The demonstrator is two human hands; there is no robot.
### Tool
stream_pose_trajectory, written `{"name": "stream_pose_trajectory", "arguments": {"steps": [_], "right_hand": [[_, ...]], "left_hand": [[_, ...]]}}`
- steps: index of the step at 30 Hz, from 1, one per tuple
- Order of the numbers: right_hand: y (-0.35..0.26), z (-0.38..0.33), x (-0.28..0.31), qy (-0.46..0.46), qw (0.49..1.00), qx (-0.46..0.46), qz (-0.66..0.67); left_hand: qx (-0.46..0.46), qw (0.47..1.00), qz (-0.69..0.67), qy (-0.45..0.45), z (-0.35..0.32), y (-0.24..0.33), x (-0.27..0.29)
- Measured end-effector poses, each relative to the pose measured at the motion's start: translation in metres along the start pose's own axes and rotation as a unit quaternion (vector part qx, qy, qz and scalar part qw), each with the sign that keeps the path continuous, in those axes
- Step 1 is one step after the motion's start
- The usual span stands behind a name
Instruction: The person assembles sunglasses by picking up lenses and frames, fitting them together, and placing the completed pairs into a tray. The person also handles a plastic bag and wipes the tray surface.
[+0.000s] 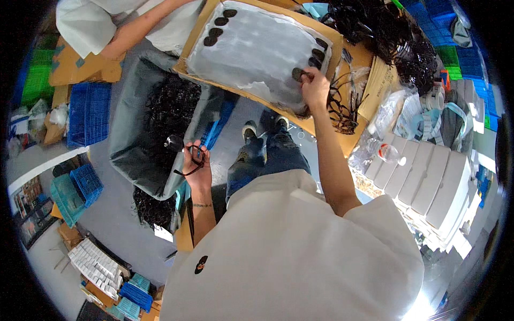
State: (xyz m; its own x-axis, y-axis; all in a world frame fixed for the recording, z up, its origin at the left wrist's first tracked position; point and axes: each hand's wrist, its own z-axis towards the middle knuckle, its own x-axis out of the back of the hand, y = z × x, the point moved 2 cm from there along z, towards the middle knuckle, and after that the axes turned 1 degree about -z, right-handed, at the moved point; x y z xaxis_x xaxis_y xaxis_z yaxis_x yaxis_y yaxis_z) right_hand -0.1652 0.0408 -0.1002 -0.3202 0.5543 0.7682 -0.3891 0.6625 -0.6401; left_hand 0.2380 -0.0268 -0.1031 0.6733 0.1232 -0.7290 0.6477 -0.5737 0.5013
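My left hand (196,167) grips a black glasses frame (182,173) beside a large grey-lined bin (124,142). Heaped in that bin are many black glasses frames (174,109). My right hand (317,88) reaches over the right part of a shallow cardboard box (184,60) with a pale lining, pinching a dark lens (297,74). More dark rounded lenses (317,54) lie along the box's right side. Another short row of dark lenses (216,32) lies at its left. Just right of the box are loose dark glasses frames (342,109).
Another person's arm (136,32) comes in at the upper left. White boxes (423,179) are stacked on my right, with a clear plastic bottle (391,154) beside them. A black tangled heap (409,59) sits at the far right. Blue crates (90,115) stand at the left.
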Motion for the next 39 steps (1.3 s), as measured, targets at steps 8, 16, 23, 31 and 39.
{"name": "stream_pose_trajectory", "arguments": {"steps": [8, 16, 23, 31, 39], "right_hand": [[0.013, 0.034, 0.017, -0.118, 0.988, -0.022, -0.092], [-0.016, 0.027, 0.023, -0.183, 0.932, 0.031, -0.311], [-0.011, 0.005, 0.009, -0.249, 0.900, 0.076, -0.350], [-0.008, 0.003, 0.002, -0.240, 0.890, 0.092, -0.376], [-0.007, -0.005, -0.001, -0.219, 0.885, 0.141, -0.386]], "left_hand": [[0.036, 0.995, 0.092, -0.031, 0.020, -0.015, -0.016], [0.044, 0.985, 0.166, -0.005, 0.031, -0.012, -0.037], [0.053, 0.970, 0.227, -0.075, 0.041, -0.015, -0.071], [0.067, 0.963, 0.243, -0.097, 0.045, -0.029, -0.100], [0.073, 0.960, 0.255, -0.091, 0.038, -0.037, -0.098]]}}
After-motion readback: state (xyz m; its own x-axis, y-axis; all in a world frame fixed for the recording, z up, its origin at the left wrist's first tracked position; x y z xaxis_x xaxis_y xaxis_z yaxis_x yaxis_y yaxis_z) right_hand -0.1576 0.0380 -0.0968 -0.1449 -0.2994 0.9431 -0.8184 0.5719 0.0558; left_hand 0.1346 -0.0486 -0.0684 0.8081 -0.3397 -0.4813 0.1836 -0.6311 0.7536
